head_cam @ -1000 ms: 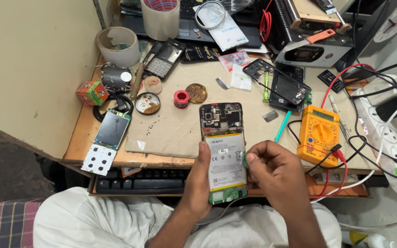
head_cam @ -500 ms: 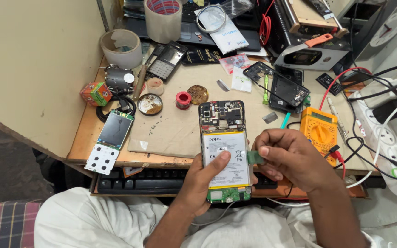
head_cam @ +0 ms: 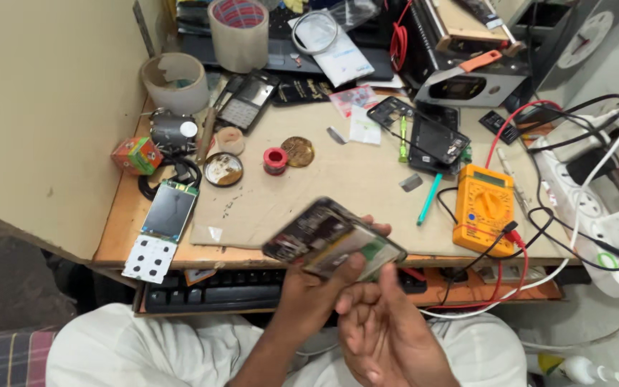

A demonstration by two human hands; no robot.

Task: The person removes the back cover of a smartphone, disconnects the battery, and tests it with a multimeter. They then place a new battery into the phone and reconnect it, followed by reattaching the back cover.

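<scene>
My left hand (head_cam: pixel 318 295) grips an opened smartphone (head_cam: pixel 331 239) with its back cover off, lifted off the desk and tilted sideways; it is blurred, with the dark circuit board end at the left and the pale battery with a green end at the right. My right hand (head_cam: pixel 380 331) is just below and in front of the phone, palm up, fingers spread and holding nothing, its fingertips close to the phone's lower edge.
A wooden desk (head_cam: pixel 352 179) carries a yellow multimeter (head_cam: pixel 483 207) with red and black leads, a dark phone frame (head_cam: pixel 435 140), a teal pen (head_cam: pixel 428 198), a red solder spool (head_cam: pixel 275 160), tape rolls (head_cam: pixel 238 32), a small keypad phone (head_cam: pixel 168 211). A keyboard (head_cam: pixel 209 294) sits below the edge. A power strip (head_cam: pixel 574 193) is at right.
The phone lay upright on the desk edge under both hands; now the left hand has lifted and turned it sideways, and the right hand has let go and dropped below it.
</scene>
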